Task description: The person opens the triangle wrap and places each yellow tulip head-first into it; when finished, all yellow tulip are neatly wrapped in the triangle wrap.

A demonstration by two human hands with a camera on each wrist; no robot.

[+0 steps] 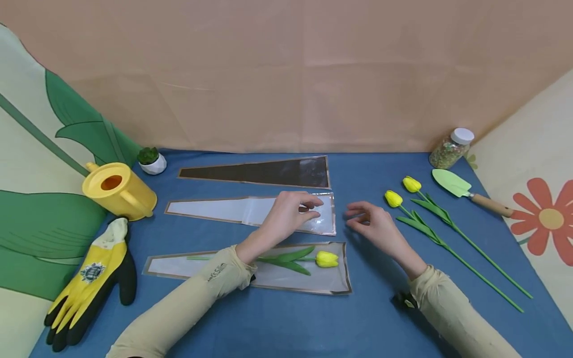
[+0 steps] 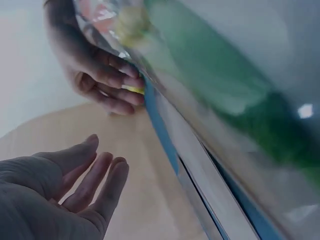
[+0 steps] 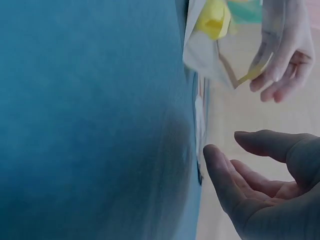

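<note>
My left hand (image 1: 288, 214) hovers over the middle flower sleeve (image 1: 206, 209), a long tapered white one with a shiny clear part at its wide end. Its fingers are loosely bent with a gap to the thumb, and they hold nothing. Just right of that sleeve, over the blue cloth, hangs my right hand (image 1: 376, 228); thumb and fingers stand apart with nothing between them (image 3: 270, 185). In the front flower sleeve (image 1: 304, 283) lies a yellow tulip (image 1: 327, 259), part of its stem hidden by my left forearm. Farther back is a dark flower sleeve (image 1: 268, 171).
Two yellow tulips (image 1: 393, 199) lie at right, beside a green trowel (image 1: 452, 183) and a white-lidded jar (image 1: 447, 151). At left stand a yellow watering can (image 1: 139, 196) and a small potted succulent (image 1: 153, 163). A yellow-black glove (image 1: 91, 278) lies in front of the can.
</note>
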